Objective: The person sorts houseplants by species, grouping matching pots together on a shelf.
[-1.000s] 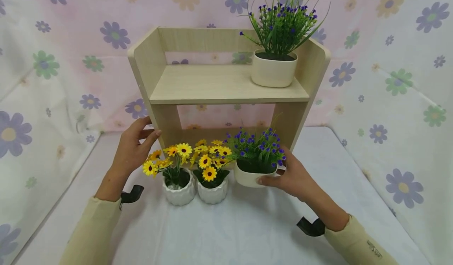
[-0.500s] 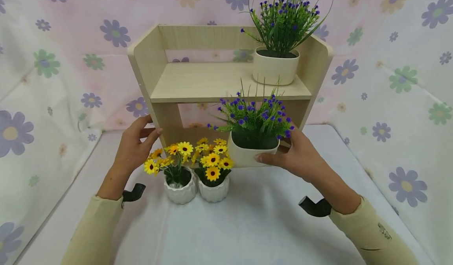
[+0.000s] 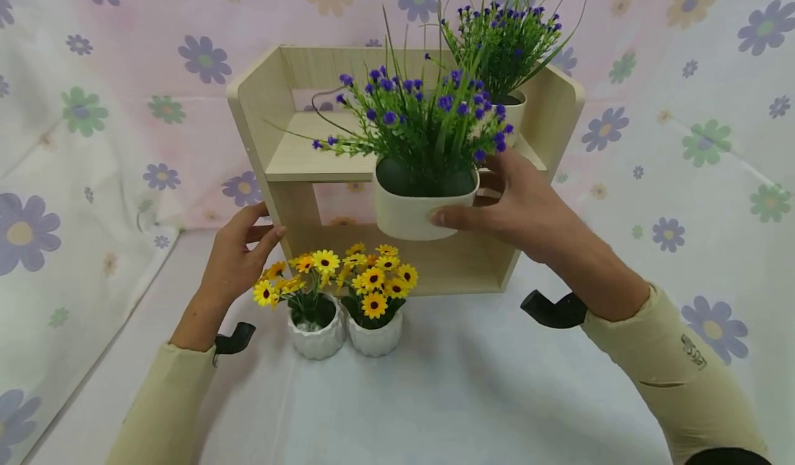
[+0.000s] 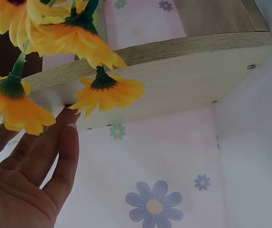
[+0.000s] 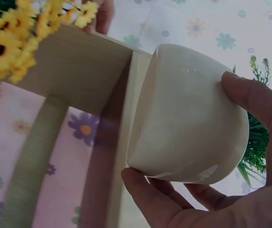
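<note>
My right hand (image 3: 528, 210) grips a cream oval flowerpot (image 5: 188, 114) with grass-like leaves and small purple flowers (image 3: 428, 106). It is held in the air before the shelf's upper board, thumb at the pot's front, other fingers on the far side. My left hand (image 3: 239, 258) touches the left side panel of the wooden shelf (image 3: 257, 120), its fingers fairly straight in the left wrist view. Beside it on the table stand two white pots, the left pot (image 3: 317, 337) and the right pot (image 3: 375, 337), both with yellow daisies (image 3: 373, 282).
A matching purple-flowered pot (image 3: 514, 116) stands at the right of the upper board (image 3: 317, 154), partly hidden by the held plant. Below is the shelf's lower board (image 3: 459, 265). White cloth covers the table (image 3: 404, 403); flowered cloth (image 3: 143, 51) hangs behind and at the sides.
My right hand has raised the purple-flowered pot from low beside the daisies to the upper board's height, shifting slightly left. The left hand has stayed on the side panel.
</note>
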A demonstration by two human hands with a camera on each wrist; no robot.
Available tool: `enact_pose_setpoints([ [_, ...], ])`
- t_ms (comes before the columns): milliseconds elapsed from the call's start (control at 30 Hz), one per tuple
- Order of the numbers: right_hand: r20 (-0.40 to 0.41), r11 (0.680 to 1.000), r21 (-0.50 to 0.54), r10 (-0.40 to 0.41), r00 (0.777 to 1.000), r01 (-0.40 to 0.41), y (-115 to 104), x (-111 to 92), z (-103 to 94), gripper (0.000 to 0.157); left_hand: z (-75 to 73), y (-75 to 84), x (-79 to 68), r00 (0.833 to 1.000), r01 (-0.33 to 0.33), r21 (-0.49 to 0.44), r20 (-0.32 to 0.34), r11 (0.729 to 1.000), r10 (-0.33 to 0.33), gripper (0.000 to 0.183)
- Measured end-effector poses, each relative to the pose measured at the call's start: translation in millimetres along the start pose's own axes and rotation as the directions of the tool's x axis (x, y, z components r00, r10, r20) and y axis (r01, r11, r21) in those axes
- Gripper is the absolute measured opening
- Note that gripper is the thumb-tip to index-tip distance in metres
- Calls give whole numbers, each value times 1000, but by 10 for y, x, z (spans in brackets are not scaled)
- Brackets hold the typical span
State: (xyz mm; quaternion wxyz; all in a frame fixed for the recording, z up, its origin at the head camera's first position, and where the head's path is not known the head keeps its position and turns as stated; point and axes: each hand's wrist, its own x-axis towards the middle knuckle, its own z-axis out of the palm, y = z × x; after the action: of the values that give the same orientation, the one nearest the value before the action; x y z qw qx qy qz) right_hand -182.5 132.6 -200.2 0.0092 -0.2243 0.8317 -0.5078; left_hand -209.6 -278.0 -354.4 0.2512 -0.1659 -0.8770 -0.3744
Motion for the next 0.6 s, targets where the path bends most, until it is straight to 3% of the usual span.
enact_pose_setpoints([
  [167,-24,997,-82,-3,1000,1,-208,187,-26,87,-11,4,-2,1000,6,-3,-2,1000,-6,58],
  [400,-79,985,-145,82,994,-93,-351,458,-28,89,9,-24,4,1000,-30,-22,-10,999,30,57],
  [600,-78,987,-126,87,993,-96,-397,694,12,107,30,-57,3,997,-76,-36,-30,996,75,56],
])
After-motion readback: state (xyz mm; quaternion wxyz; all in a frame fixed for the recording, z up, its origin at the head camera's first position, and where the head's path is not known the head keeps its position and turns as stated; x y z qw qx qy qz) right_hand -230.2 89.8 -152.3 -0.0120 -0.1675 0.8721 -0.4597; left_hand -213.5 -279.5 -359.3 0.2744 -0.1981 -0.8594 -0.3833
